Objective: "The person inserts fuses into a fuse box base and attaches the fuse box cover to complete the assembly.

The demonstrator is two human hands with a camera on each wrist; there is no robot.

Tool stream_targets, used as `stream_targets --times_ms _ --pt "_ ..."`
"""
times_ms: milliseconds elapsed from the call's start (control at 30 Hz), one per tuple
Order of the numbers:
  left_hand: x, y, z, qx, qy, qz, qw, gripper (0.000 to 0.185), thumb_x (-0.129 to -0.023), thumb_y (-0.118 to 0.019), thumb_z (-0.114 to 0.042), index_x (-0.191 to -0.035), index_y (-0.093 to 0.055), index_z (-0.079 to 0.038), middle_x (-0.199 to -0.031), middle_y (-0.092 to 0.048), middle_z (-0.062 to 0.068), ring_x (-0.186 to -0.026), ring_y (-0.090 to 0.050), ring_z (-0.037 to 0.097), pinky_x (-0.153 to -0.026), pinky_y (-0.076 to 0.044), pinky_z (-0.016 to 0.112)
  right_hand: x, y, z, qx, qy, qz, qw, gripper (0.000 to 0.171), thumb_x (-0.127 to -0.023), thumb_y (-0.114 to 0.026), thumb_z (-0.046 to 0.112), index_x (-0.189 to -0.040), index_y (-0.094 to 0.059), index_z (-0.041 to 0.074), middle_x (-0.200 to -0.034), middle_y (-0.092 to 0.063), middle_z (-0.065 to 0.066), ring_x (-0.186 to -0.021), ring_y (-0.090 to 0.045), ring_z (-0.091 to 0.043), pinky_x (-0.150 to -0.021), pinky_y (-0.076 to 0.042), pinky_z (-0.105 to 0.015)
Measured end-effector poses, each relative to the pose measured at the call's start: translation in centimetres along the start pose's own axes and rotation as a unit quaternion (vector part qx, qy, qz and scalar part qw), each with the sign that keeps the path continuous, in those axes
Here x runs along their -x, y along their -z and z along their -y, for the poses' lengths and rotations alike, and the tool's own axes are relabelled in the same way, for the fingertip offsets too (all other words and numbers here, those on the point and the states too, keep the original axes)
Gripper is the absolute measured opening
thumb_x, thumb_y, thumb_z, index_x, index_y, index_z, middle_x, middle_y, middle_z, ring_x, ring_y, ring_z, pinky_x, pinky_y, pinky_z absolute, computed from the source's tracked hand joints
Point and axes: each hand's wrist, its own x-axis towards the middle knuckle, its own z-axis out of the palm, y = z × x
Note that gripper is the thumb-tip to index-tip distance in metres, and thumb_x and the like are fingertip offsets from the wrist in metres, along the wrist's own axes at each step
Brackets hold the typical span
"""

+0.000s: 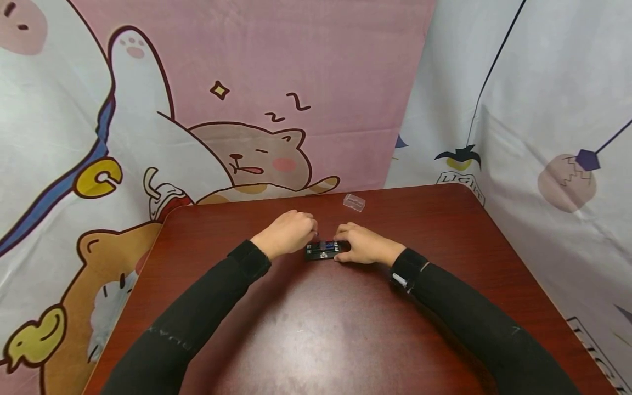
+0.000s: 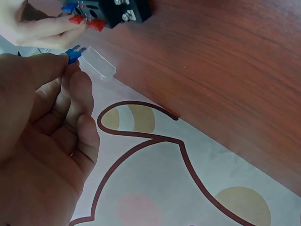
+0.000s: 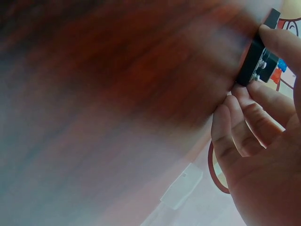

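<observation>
A small blue blade fuse [image 2: 74, 55] with two metal prongs is pinched between the thumb and forefinger of my left hand [image 1: 288, 233]. Its prongs point away from the fingertips, apart from the block. The black fuse block [image 1: 323, 255] lies on the table between my two hands. My right hand [image 1: 367, 244] grips the block's right end, thumb on the near side and fingers on the far side. Red fuses [image 2: 96, 24] and a blue one stick up from the block in the left wrist view. Silver screw terminals [image 3: 263, 64] show along its side.
A clear plastic cover [image 1: 354, 202] lies near the table's back edge, beyond my right hand. The reddish-brown wooden table [image 1: 306, 329] extends toward me. Behind it hangs a cloth printed with cartoon animals [image 1: 266, 159].
</observation>
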Motion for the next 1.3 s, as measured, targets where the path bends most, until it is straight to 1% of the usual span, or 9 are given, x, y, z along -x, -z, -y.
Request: stream_targets --times_ms 200,333,467,767,1000,1300 --pt "0.2 -0.2 -0.4 0.001 0.003 0.019 0.9998 0.017 -0.109 -0.072 -0.024 -0.113 -0.085 -0.015 -0.103 -0.078 0.001 -0.087 -0.07 0.018 -0.096 -0.06 0.042 -0.1 0.1 0.0 -0.004 -0.004 0.005 1.0 0.055 -0.098 -0.085 0.041 -0.14 -0.075 0.008 -0.132 -0.068 -0.002 -0.127 -0.06 -0.021 -0.111 -0.054 -0.044" --pt "0.1 -0.3 -0.8 0.007 0.005 0.029 0.9996 0.017 -0.109 -0.072 -0.026 -0.111 -0.084 -0.014 -0.101 -0.078 0.001 -0.085 -0.069 0.018 -0.095 -0.06 0.043 -0.1 0.2 0.0 -0.002 -0.004 0.004 1.0 0.055 -0.098 -0.084 0.041 -0.141 -0.074 0.007 -0.133 -0.068 -0.003 -0.129 -0.06 -0.023 -0.112 -0.054 -0.045" --pt "0.1 -0.5 -0.9 0.013 0.008 0.038 0.9992 0.018 -0.109 -0.072 -0.026 -0.112 -0.085 -0.013 -0.102 -0.078 0.001 -0.085 -0.069 0.017 -0.095 -0.061 0.041 -0.2 0.2 0.0 0.004 0.0 0.0 1.0 0.055 -0.097 -0.085 0.041 -0.139 -0.075 0.007 -0.133 -0.068 -0.004 -0.13 -0.061 -0.024 -0.113 -0.054 -0.044" --pt "0.4 -1.2 -0.9 0.03 0.001 0.032 0.999 0.016 -0.109 -0.072 -0.024 -0.107 -0.084 -0.012 -0.098 -0.077 0.002 -0.08 -0.066 0.016 -0.084 -0.06 0.039 -0.1 0.1 0.1 -0.001 -0.006 0.004 1.0 0.056 -0.098 -0.084 0.041 -0.141 -0.074 0.006 -0.135 -0.068 -0.005 -0.132 -0.061 -0.024 -0.114 -0.054 -0.045" --pt "0.4 -1.4 -1.0 0.03 0.002 0.032 0.9991 0.016 -0.109 -0.072 -0.024 -0.107 -0.084 -0.013 -0.098 -0.077 0.001 -0.079 -0.065 0.015 -0.084 -0.06 0.038 -0.1 0.1 0.1 -0.002 -0.006 0.005 1.0 0.056 -0.098 -0.084 0.042 -0.141 -0.074 0.007 -0.136 -0.068 -0.004 -0.132 -0.06 -0.024 -0.114 -0.054 -0.045" --pt "0.4 -1.5 -1.0 0.032 0.003 0.046 0.9984 0.017 -0.109 -0.072 -0.025 -0.107 -0.084 -0.013 -0.097 -0.077 0.001 -0.079 -0.064 0.015 -0.084 -0.059 0.038 -0.1 0.0 0.1 -0.001 -0.008 0.006 1.0 0.057 -0.098 -0.084 0.042 -0.142 -0.074 0.007 -0.136 -0.068 -0.004 -0.132 -0.061 -0.024 -0.113 -0.055 -0.046"
